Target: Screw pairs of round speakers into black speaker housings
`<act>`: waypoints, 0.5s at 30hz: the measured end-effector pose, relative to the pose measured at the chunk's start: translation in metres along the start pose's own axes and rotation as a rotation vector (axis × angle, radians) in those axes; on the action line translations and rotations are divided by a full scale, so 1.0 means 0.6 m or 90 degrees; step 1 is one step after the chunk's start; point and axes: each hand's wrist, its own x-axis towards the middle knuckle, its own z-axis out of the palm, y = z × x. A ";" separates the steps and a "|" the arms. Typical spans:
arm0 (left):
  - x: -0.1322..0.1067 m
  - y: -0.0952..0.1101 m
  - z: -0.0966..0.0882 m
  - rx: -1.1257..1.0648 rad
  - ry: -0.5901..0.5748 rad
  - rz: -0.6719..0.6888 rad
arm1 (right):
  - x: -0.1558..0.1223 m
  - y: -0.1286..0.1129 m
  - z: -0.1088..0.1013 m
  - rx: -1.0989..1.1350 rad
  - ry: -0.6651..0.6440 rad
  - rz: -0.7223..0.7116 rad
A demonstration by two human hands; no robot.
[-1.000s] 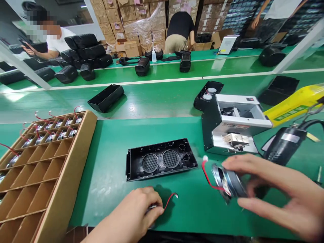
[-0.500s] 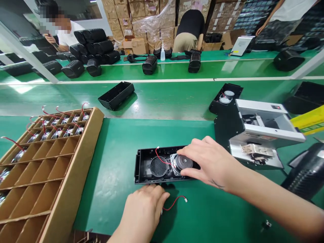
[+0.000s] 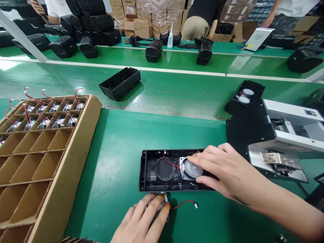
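A long black speaker housing (image 3: 149,185) lies open side up on the green mat. It has a round mesh grille (image 3: 164,168) in its left half. My right hand (image 3: 222,170) grips a round speaker driver (image 3: 193,169) with thumb and fingers, at the right half of the housing; its red wire (image 3: 170,161) trails left over the grille. Below the housing's front edge, my left hand (image 3: 143,219) has its fingers over a second speaker driver (image 3: 165,198), mostly hidden. From that one a red wire (image 3: 184,202) with a white plug runs right.
A divided cardboard box (image 3: 87,135) at left holds several drivers in its far cells. Behind the mat lies an empty black housing (image 3: 120,84). At right stand a grey-and-black machine (image 3: 286,141) and a housing with two drivers (image 3: 244,96). People are beyond the bench.
My left hand's fingers have spread, uncovering part of the second driver. My right hand still grips its driver, which now sits flatter in the housing. The view has shifted.
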 end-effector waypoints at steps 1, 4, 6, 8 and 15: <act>-0.004 -0.001 0.004 -0.020 -0.001 -0.006 | -0.001 0.002 0.000 0.015 0.002 -0.011; -0.010 -0.004 0.009 -0.052 -0.001 -0.025 | -0.004 0.008 0.003 0.069 0.021 -0.023; -0.010 -0.007 0.008 -0.041 -0.006 -0.029 | -0.004 0.011 0.005 0.076 0.033 -0.021; -0.012 -0.011 0.007 -0.032 -0.007 -0.037 | -0.003 0.011 0.007 0.071 0.039 -0.026; -0.019 -0.018 0.011 -0.039 -0.020 -0.021 | -0.006 0.009 0.005 0.057 0.020 -0.011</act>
